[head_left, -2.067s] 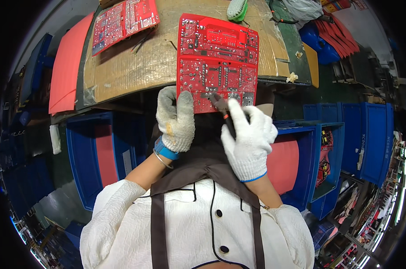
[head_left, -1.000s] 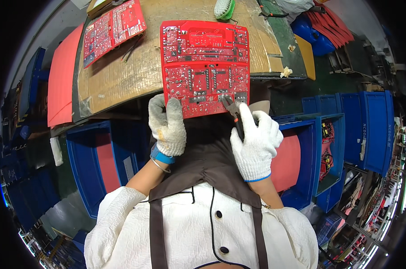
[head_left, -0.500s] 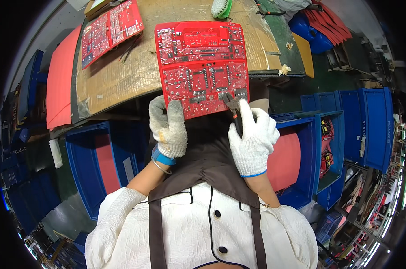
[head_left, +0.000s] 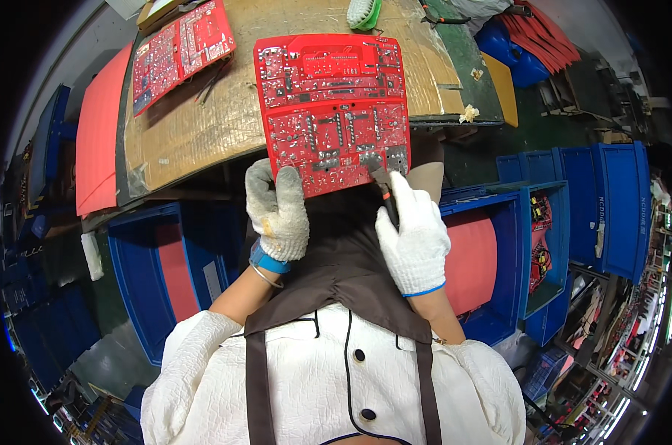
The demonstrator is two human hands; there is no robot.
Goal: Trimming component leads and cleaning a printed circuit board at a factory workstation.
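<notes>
Holding one red circuit board (head_left: 330, 111), left hand (head_left: 278, 210) grips; right hand (head_left: 412, 237) seemingly grips cutters (head_left: 381, 185).

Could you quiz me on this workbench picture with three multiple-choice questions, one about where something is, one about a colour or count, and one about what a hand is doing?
1. Where does the second, smaller circuit board lie?
A. On the cardboard, far left
B. In a blue bin
C. On the person's lap

2. What colour is the large circuit board?
A. Green
B. Red
C. Yellow

3. What is the right hand doing?
A. Resting empty
B. Gripping a small dark tool
C. Holding a brush

Answers:
1 A, it sits on the cardboard-covered bench.
2 B, its whole face is red.
3 B, the tool touches the board's near edge, while the left hand steadies that edge.
</notes>
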